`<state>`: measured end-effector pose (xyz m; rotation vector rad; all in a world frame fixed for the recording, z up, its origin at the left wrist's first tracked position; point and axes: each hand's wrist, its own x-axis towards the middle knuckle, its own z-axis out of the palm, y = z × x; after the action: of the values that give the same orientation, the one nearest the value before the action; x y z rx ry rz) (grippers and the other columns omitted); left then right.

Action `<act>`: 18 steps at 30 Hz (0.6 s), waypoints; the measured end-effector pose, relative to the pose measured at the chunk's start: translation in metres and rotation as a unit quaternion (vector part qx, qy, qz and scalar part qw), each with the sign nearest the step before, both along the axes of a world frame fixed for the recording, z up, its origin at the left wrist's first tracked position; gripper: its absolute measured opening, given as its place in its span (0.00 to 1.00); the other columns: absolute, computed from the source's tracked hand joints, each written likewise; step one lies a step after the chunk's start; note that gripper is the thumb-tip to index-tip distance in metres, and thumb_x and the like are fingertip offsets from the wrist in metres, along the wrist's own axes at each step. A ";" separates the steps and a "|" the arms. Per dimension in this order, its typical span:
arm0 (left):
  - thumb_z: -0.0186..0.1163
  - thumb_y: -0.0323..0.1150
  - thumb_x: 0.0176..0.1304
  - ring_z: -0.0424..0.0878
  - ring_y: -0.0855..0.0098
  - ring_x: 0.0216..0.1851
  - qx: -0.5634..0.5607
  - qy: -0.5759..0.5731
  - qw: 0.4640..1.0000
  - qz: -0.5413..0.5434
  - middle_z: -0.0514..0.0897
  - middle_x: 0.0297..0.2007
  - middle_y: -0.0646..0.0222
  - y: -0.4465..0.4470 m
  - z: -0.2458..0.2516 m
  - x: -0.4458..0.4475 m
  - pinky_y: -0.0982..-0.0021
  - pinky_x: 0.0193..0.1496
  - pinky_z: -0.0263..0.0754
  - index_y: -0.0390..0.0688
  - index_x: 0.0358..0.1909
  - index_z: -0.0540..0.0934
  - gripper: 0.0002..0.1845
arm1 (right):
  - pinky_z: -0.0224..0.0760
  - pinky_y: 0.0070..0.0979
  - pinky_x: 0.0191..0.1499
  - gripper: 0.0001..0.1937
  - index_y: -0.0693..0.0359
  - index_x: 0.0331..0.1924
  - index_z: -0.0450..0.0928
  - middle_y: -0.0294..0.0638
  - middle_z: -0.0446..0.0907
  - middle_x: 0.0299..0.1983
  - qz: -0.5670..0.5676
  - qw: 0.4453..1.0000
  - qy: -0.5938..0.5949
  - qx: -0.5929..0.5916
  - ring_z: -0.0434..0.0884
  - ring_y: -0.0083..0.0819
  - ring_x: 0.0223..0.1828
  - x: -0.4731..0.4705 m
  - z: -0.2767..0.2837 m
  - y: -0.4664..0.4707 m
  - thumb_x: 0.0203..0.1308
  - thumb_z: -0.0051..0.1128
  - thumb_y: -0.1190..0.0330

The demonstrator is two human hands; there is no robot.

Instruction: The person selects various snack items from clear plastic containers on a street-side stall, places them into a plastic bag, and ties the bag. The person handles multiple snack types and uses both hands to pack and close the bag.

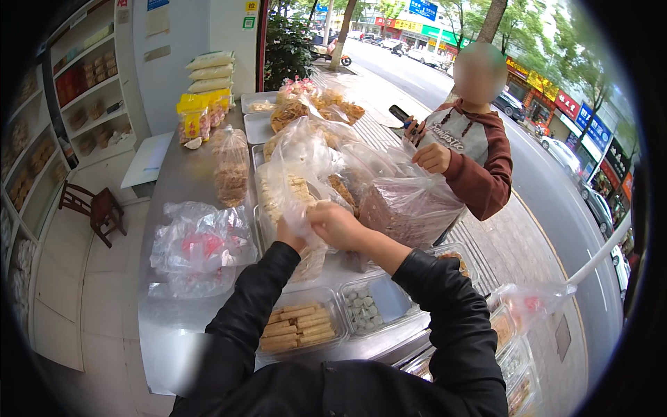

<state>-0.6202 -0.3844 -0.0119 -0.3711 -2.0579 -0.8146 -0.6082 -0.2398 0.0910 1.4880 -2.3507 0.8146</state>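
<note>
Both of my hands are close together over the goods on a stainless-steel counter (182,177). Pinched in my right hand (333,221) is the gathered film of a clear plastic bag (294,200). My left hand (289,235) grips the same film just beside it, its fingers partly hidden. Below my hands the film hangs over something light brown that I cannot make out. Just beyond lies a large bag of pale blocks (268,190). To the right of my right hand stands a bulky clear bag of pinkish-brown food (401,208).
Across the counter a person (469,135) touches the plastic with one hand and has a dark device in the other. Crumpled plastic bags (203,245) and a bag of brown snacks (230,167) lie left. Nearer me are trays of pastry sticks (299,326) and round pieces (362,307).
</note>
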 end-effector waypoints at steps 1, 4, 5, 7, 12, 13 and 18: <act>0.61 0.32 0.47 0.77 0.61 0.30 0.061 -0.045 0.997 -0.032 0.78 0.28 0.60 -0.004 -0.001 0.000 0.66 0.33 0.71 0.39 0.32 0.76 0.10 | 0.69 0.34 0.38 0.07 0.56 0.31 0.78 0.43 0.76 0.30 -0.008 0.998 -0.004 0.063 0.75 0.42 0.35 0.005 -0.001 0.002 0.50 0.49 0.67; 0.64 0.33 0.49 0.76 0.73 0.29 0.202 -0.150 0.964 -0.085 0.79 0.28 0.65 -0.014 0.002 0.004 0.73 0.33 0.71 0.39 0.34 0.76 0.13 | 0.71 0.29 0.41 0.11 0.52 0.34 0.81 0.40 0.79 0.34 -0.113 0.961 -0.104 0.229 0.78 0.37 0.38 0.005 0.006 0.022 0.52 0.50 0.59; 0.64 0.31 0.48 0.76 0.74 0.30 0.195 -0.142 0.967 -0.087 0.79 0.28 0.66 -0.016 0.004 0.007 0.74 0.33 0.70 0.39 0.34 0.77 0.12 | 0.72 0.27 0.37 0.14 0.57 0.32 0.81 0.39 0.80 0.30 -0.138 0.953 -0.148 0.226 0.80 0.32 0.33 0.001 0.008 0.029 0.54 0.49 0.58; 0.64 0.28 0.48 0.76 0.77 0.31 0.173 -0.177 0.966 -0.078 0.79 0.28 0.67 -0.014 0.007 0.013 0.76 0.33 0.70 0.39 0.35 0.77 0.11 | 0.72 0.24 0.33 0.13 0.62 0.35 0.78 0.40 0.80 0.26 -0.159 0.911 -0.364 0.107 0.80 0.26 0.29 -0.019 0.013 0.037 0.54 0.49 0.61; 0.63 0.22 0.46 0.74 0.80 0.32 0.277 -0.168 0.929 -0.181 0.77 0.29 0.71 -0.009 0.004 0.013 0.78 0.36 0.69 0.38 0.34 0.76 0.12 | 0.72 0.23 0.31 0.20 0.63 0.48 0.68 0.39 0.77 0.27 -0.142 0.887 -0.438 0.045 0.77 0.25 0.27 -0.037 -0.021 0.036 0.49 0.55 0.70; 0.62 0.21 0.46 0.73 0.80 0.33 0.263 -0.171 0.935 -0.168 0.77 0.30 0.72 -0.011 0.001 0.010 0.78 0.37 0.69 0.38 0.35 0.76 0.12 | 0.72 0.23 0.31 0.23 0.63 0.51 0.66 0.39 0.76 0.28 -0.091 0.904 -0.415 0.053 0.77 0.25 0.28 -0.037 -0.030 0.034 0.48 0.56 0.72; 0.59 0.20 0.49 0.73 0.80 0.33 0.206 -0.143 0.953 -0.171 0.76 0.30 0.73 -0.024 -0.014 -0.008 0.78 0.37 0.69 0.39 0.38 0.75 0.12 | 0.70 0.22 0.28 0.25 0.65 0.48 0.63 0.42 0.74 0.33 -0.116 0.822 -0.552 -0.079 0.75 0.25 0.30 -0.052 -0.037 0.036 0.42 0.59 0.74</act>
<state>-0.6281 -0.4088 -0.0255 -0.3972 -2.0398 -1.5559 -0.6606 -0.2036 0.0540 0.6215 -2.9386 2.1476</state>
